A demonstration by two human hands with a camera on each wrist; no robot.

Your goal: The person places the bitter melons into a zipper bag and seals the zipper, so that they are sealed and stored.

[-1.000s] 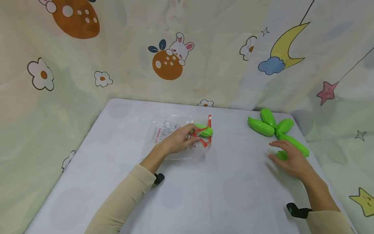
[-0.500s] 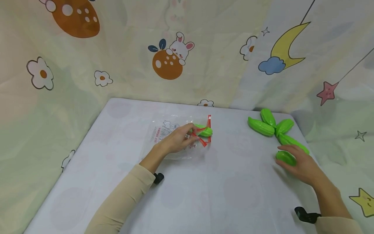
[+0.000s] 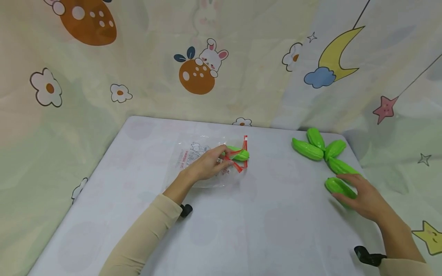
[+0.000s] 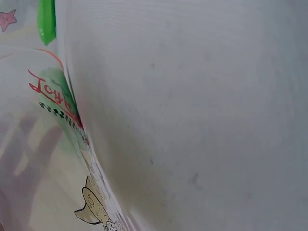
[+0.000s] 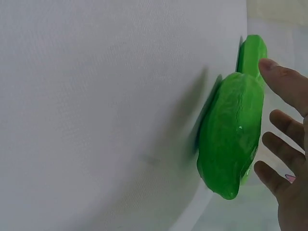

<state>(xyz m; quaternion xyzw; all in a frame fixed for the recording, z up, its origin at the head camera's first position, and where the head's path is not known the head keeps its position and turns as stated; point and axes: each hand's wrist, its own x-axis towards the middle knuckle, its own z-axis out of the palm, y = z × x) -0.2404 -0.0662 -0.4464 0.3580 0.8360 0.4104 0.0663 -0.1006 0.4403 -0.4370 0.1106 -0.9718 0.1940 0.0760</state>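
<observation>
My left hand [image 3: 208, 165] pinches the mouth of a clear printed zip bag [image 3: 191, 153] with a red strip. A green ridged toy vegetable [image 3: 243, 155] lies at the bag's mouth. In the left wrist view, the bag [image 4: 55, 98] covers the left side and blurred fingers show through it. My right hand [image 3: 369, 199] is around the nearest loose green vegetable [image 3: 338, 186], thumb on the near side and fingers on the far side. The right wrist view shows the fingers spread and apart from this vegetable [image 5: 231, 134], which lies on the table.
Several more green vegetables [image 3: 307, 149] lie in a touching cluster at the table's far right corner. A white cloth covers the table [image 3: 262, 230]. Behind it hangs a patterned curtain [image 3: 255, 76] with printed rabbits and stars.
My right hand has moved right and toward me, from above the nearest green vegetable to around it, uncovering more of it. The left hand and bag have hardly moved.
</observation>
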